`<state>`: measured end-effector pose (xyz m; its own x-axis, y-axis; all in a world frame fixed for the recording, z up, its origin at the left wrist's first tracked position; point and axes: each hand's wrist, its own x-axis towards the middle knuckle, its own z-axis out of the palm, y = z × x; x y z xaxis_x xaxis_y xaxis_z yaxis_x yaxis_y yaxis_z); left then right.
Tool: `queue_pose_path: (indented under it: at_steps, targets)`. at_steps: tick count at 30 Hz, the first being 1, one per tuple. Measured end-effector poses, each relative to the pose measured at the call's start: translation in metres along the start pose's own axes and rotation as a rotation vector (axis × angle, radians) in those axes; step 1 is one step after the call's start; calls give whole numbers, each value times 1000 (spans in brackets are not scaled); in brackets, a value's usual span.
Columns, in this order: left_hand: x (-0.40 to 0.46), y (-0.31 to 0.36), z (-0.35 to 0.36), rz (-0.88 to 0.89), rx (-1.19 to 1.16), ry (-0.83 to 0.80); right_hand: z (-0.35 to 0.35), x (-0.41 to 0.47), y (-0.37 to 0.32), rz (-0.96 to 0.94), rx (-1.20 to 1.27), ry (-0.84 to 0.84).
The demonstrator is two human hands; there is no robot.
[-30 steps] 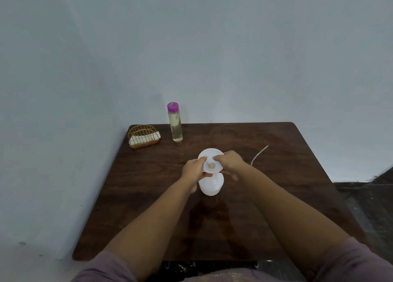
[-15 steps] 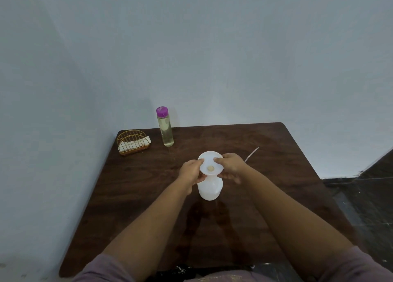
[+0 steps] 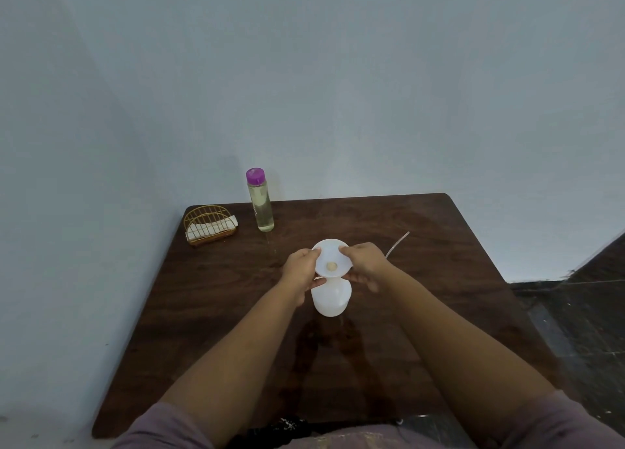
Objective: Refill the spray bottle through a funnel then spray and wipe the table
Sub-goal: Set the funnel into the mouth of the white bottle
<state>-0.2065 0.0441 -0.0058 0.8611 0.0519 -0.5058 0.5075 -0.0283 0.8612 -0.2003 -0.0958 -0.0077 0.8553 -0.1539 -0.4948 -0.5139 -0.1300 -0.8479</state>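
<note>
A white funnel (image 3: 332, 258) sits in the mouth of the white spray bottle body (image 3: 330, 296), which stands upright mid-table. My left hand (image 3: 302, 270) pinches the funnel's left rim and reaches down to the bottle's neck. My right hand (image 3: 364, 262) pinches the right rim. A clear refill bottle (image 3: 260, 202) with yellowish liquid and a purple cap stands at the back. A thin clear dip tube (image 3: 398, 243) pokes out behind my right hand; the spray head is hidden.
A gold wire holder (image 3: 209, 224) with white folded napkins stands at the table's back left corner. The dark wooden table (image 3: 439, 296) is set against a pale wall. Dark floor (image 3: 581, 313) shows to the right.
Both hands stay on the funnel over the bottle. Only the camera has shifted a little.
</note>
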Motion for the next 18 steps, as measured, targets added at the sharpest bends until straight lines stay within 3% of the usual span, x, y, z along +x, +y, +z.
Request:
queue_pose_path:
  at_steps: [18]
  targets:
    - [-5,4,-6,17,2,75,-1,-6,-2,-72,-72,17]
